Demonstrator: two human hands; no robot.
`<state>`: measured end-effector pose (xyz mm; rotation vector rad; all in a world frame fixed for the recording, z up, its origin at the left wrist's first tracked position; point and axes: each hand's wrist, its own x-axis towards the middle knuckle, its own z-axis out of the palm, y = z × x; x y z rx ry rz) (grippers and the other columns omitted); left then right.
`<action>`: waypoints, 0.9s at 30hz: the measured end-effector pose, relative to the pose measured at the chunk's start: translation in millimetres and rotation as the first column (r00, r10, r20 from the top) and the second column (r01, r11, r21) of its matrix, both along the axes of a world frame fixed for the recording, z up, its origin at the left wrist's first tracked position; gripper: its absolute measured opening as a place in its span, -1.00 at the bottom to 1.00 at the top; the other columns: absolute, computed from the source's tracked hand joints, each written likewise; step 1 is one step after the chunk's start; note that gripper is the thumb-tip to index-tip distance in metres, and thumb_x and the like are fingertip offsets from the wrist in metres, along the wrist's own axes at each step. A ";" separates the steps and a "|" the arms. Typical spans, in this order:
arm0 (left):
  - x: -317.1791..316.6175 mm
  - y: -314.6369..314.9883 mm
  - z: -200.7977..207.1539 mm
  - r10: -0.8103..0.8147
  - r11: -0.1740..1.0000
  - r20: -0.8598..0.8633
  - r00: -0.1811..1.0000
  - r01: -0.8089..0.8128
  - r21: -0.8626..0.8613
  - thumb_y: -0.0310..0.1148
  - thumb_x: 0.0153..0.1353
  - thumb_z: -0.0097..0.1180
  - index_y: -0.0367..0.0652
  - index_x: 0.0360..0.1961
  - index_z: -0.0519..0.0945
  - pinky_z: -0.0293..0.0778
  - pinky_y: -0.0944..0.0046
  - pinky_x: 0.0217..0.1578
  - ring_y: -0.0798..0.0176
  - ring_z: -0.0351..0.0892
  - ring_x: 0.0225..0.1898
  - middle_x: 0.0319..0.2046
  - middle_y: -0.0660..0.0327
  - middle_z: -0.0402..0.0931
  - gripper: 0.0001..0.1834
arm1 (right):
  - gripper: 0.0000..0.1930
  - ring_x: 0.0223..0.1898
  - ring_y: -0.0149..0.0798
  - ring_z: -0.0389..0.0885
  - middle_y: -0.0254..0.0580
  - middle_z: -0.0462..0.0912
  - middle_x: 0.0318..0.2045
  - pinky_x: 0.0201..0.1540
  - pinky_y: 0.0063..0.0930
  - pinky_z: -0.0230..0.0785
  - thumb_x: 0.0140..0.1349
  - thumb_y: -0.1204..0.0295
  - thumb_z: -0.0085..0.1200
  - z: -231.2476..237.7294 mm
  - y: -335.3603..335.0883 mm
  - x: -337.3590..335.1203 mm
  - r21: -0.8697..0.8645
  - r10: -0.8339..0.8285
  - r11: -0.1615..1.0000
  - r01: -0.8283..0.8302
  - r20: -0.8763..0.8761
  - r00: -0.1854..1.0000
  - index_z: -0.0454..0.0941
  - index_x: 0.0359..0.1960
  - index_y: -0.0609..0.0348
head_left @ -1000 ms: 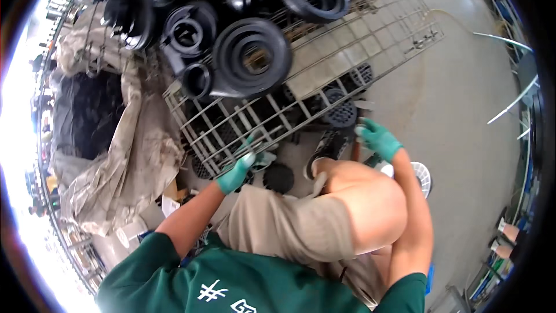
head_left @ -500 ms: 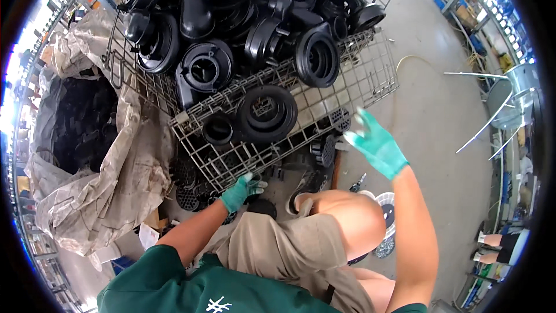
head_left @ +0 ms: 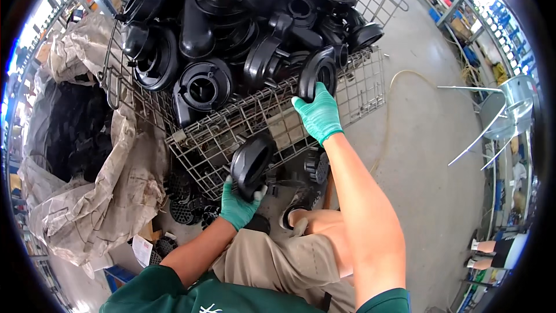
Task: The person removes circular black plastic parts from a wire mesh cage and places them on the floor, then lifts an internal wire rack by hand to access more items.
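Note:
Both hands wear green gloves. In my left hand (head_left: 238,208) is a black round plastic housing (head_left: 252,162), held by its lower rim and tilted up on edge at the wire cage's front. My right hand (head_left: 318,116) reaches up to a black plastic ring-shaped part (head_left: 317,72) at the cage's upper edge, fingers closed round its near rim. The fingertips are partly hidden behind that ring. Many similar black plastic housings (head_left: 202,84) lie heaped in the wire cage (head_left: 370,84), just beyond my hands.
A large woven sack (head_left: 136,197) of dark pieces stands at the left. Black perforated parts (head_left: 182,211) lie on the floor below the cage. At the right are a metal stool (head_left: 512,107), a hose (head_left: 394,90) and shelving; another person's legs (head_left: 483,247) show at the lower right.
My left hand has taken up the round housing that lay against the cage front and turned it on edge. My right hand has moved up and left onto the ring-shaped part.

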<state>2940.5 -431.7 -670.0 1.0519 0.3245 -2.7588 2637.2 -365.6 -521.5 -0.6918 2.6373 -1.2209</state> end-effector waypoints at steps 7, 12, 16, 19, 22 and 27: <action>1.9 -34.6 -39.5 0.052 0.991 0.163 0.985 -0.031 -0.129 0.01 0.47 0.04 -0.03 -0.11 0.64 0.35 0.43 -0.62 0.20 0.48 -0.41 -0.25 0.25 0.63 -0.65 | -0.63 -0.40 -0.43 0.61 -0.26 0.71 -0.43 -0.26 -0.43 0.51 0.22 0.22 0.36 108.5 109.4 -29.5 -0.265 0.054 0.963 -0.038 0.052 0.997 0.67 -0.08 0.24; -5.3 -65.7 -22.9 -0.089 0.983 0.172 0.981 0.114 -0.145 0.00 0.30 0.33 -0.12 -0.10 0.64 0.40 0.43 -0.62 0.25 0.49 -0.42 -0.28 0.21 0.61 -0.59 | -0.61 -0.37 -0.49 0.61 -0.28 0.71 -0.35 -0.29 -0.48 0.49 0.24 0.29 0.30 178.4 265.4 42.1 -0.096 -0.073 0.993 0.074 0.017 0.997 0.65 0.04 0.25; -23.1 -95.1 -20.7 -0.253 0.843 0.316 0.914 0.369 -0.391 0.01 0.12 0.51 -0.14 -0.14 0.62 0.33 0.48 -0.72 0.32 0.47 -0.57 -0.26 0.20 0.61 -0.49 | -0.59 -0.34 -0.50 0.62 -0.33 0.68 -0.35 -0.28 -0.48 0.50 0.22 0.32 0.32 176.7 379.2 106.1 0.030 -0.355 0.935 0.354 0.060 0.933 0.62 0.04 0.28; -37.7 -99.1 0.2 -0.214 0.772 0.533 0.818 0.476 -0.421 -0.10 0.24 0.44 -0.02 -0.11 0.67 0.27 0.49 -0.73 0.43 0.40 -0.62 -0.34 0.30 0.62 -0.67 | -0.66 -0.45 -0.51 0.58 -0.40 0.61 -0.43 -0.43 -0.51 0.41 0.22 0.33 0.30 168.1 468.0 158.8 0.161 -0.558 0.828 0.537 0.137 0.818 0.62 -0.04 0.26; -48.3 -107.4 -16.6 -0.262 0.724 0.454 0.851 0.485 -0.491 -0.18 0.31 0.37 0.01 -0.10 0.67 0.17 0.49 -0.75 0.41 0.29 -0.65 -0.34 0.31 0.64 -0.77 | -0.60 -0.40 -0.47 0.58 -0.38 0.65 -0.37 -0.36 -0.49 0.45 0.19 0.23 0.30 141.7 562.1 222.4 0.189 -0.635 0.772 0.607 0.200 0.746 0.64 -0.03 0.24; -105.9 -68.6 11.9 -0.082 0.417 0.616 0.783 0.589 -0.693 -0.51 0.29 0.34 -0.02 -0.04 0.51 0.29 0.39 -0.68 0.39 0.35 -0.64 -0.31 0.29 0.58 -0.70 | -0.74 -0.40 -0.39 0.60 -0.36 0.66 -0.38 -0.30 -0.38 0.53 0.10 0.50 0.26 36.1 631.8 328.6 0.189 -0.733 0.661 0.726 0.368 0.572 0.67 -0.14 0.25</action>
